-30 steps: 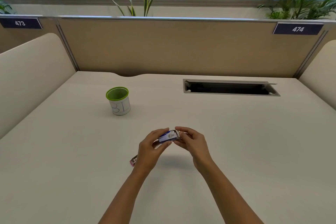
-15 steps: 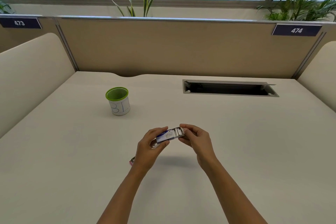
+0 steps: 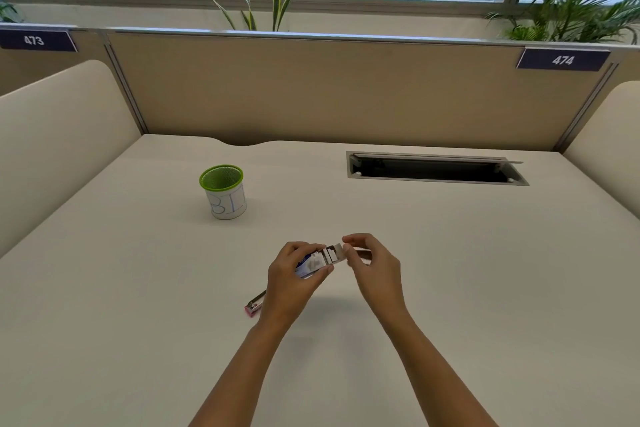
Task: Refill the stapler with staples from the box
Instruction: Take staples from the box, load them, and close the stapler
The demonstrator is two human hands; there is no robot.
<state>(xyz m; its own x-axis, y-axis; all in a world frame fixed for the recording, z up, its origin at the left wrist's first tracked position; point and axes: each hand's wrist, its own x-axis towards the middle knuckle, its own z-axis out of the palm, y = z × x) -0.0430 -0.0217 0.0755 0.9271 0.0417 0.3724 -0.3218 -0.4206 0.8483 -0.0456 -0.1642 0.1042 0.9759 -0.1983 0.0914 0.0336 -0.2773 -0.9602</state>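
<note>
A small blue and white staple box (image 3: 313, 263) is held above the desk in my left hand (image 3: 294, 279), its right end flap open. Just to the right of that open end, my right hand (image 3: 372, 265) pinches a pale strip, apparently staples (image 3: 360, 250), between thumb and fingers. The pink stapler (image 3: 255, 305) lies on the desk under my left wrist, and only its left end shows.
A green-rimmed white pen cup (image 3: 224, 191) stands at the back left of the desk. A long cable slot (image 3: 434, 170) is open at the back right. Beige partition panels close off the back and both sides.
The box's inner end has been opened and slid out to the right. My right hand has drawn away to the right, pinching a strip from it.
</note>
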